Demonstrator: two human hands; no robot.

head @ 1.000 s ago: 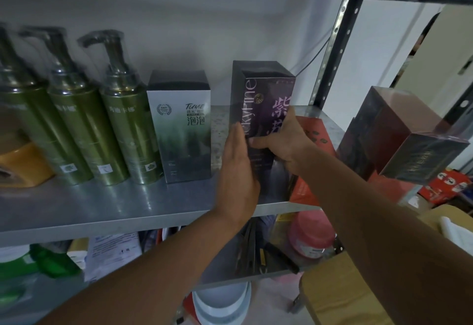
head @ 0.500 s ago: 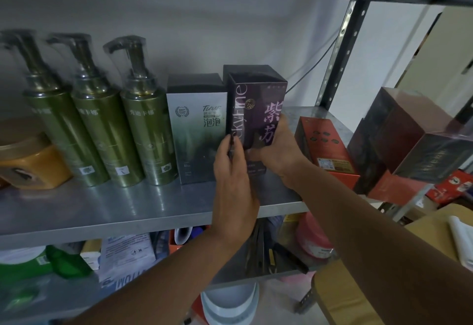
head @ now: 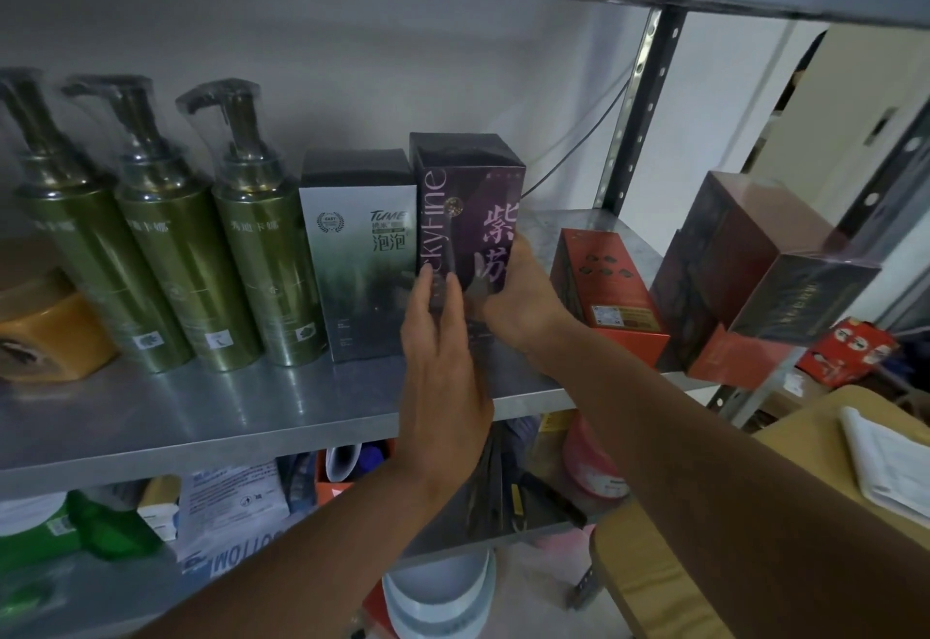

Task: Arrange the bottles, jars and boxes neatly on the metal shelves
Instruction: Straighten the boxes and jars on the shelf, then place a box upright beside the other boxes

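Note:
A tall purple box (head: pixel 465 200) stands upright on the metal shelf (head: pixel 211 417), pressed against a grey-white box (head: pixel 360 256) on its left. My left hand (head: pixel 440 366) lies flat against the purple box's front, fingers straight. My right hand (head: pixel 521 301) grips the box's right edge, thumb on the front. Left of the boxes stand three green pump bottles (head: pixel 171 256) in a row, then an orange jar (head: pixel 48 331) at the far left. A red box (head: pixel 604 286) lies to the right of my right hand.
A stack of dark maroon boxes (head: pixel 765 276) sits at the shelf's right end by the upright post (head: pixel 634 110). The lower shelf holds packets, a green bottle (head: pixel 108 527) and a pink tub (head: pixel 591 462). A yellow-topped table (head: pixel 815 427) with papers stands at right.
The purple box has slid left until it touches the grey-white box. Both hands moved with it, and the red box behind my right hand has come into view.

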